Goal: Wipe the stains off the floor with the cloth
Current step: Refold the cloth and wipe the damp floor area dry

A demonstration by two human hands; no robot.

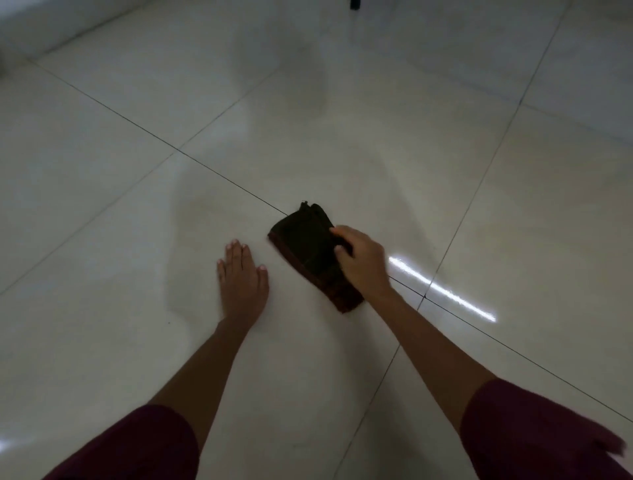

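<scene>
A dark folded cloth (306,248) with a reddish border lies on the pale tiled floor (342,154), across a grout line near the middle of the view. My right hand (363,262) grips the cloth's right side, fingers curled over its edge. To the left of the cloth, my left hand (241,277) rests flat on the floor with straight fingers, a short gap away from it. A faint dull smear (198,219) shows on the tile beyond my left hand.
Dark grout lines cross the glossy tiles. A bright strip of reflected light (442,289) lies right of my right wrist. A white wall base (41,31) runs along the far left. A small dark object (355,4) stands at the top edge.
</scene>
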